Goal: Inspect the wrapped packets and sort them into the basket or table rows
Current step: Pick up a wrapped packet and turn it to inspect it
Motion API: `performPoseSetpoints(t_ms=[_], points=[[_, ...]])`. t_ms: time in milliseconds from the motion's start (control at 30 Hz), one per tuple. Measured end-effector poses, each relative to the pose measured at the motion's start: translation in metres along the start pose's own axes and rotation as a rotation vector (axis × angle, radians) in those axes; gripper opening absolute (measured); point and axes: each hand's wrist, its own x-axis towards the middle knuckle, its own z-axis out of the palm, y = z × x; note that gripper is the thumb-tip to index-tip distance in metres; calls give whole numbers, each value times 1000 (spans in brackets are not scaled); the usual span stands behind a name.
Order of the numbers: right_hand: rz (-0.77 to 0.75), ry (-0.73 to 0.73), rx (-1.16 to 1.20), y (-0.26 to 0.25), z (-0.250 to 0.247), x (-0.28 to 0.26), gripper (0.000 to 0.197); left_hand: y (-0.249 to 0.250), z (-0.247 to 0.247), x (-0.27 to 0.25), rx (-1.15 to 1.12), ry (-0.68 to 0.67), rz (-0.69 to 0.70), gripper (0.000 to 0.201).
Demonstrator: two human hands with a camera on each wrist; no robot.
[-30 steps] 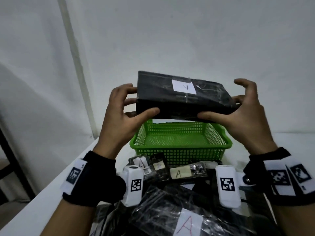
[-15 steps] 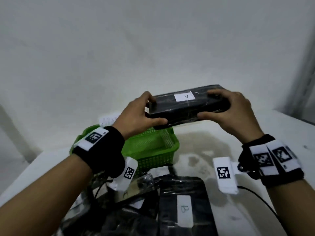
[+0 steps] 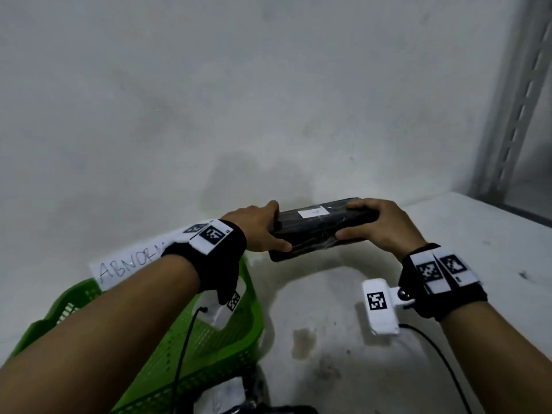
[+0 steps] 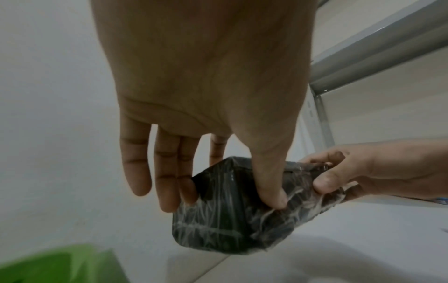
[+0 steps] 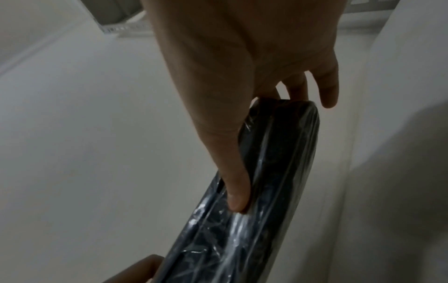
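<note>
A flat black packet (image 3: 319, 228) wrapped in clear film, with a white label on top, hangs just above the white table (image 3: 373, 339), close to the back wall and right of the basket. My left hand (image 3: 260, 231) grips its left end, thumb on the near edge. My right hand (image 3: 376, 227) grips its right end the same way. The left wrist view shows the packet (image 4: 232, 216) pinched by my left thumb, fingers behind it. In the right wrist view the packet (image 5: 254, 220) runs lengthwise with my right thumb pressed along its edge.
A green mesh basket (image 3: 209, 348) with a paper sign reading "ABNOR…" (image 3: 128, 264) stands at the left, under my left forearm. More wrapped packets (image 3: 239, 398) lie at the bottom edge. A metal shelf post (image 3: 519, 100) rises at the far right.
Both hands have carried the packet down and to the right, from over the basket to low above the table beside it. My view has turned right.
</note>
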Motion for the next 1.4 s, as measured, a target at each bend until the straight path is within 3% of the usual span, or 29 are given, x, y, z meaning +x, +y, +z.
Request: performPoseSetpoints(t_ms=[300,467,600,667,767,933,1133,1300,1400], points=[[74,-100,-125,32,30,41,60,8,23,49,56,-184,-86,51],[85,-139,-332,33,49,44,71,9,24,53,-40,-304,-78,40],[-55,-170,-548,22,54,34,78,20,23,55,3,-250,-57,39],[-147,-233,-611,15,61,31,70,27,22,53,16,-239,-44,39],[-170,-260,-691,5,68,29,56,32,19,48,15,-168,-19,40],[-149,-260,-709,-13,63,16,56,21,3,23,-141,10,3,37],[-209,-225,-536,-49,54,-18,33,0,-1,-28,-478,156,2,33],[-329,-368,-514,-94,53,-65,30,-25,7,-97,-634,163,-27,33],[-387,-668,-595,-130,61,-108,35,-49,15,-151,-663,176,-74,33]])
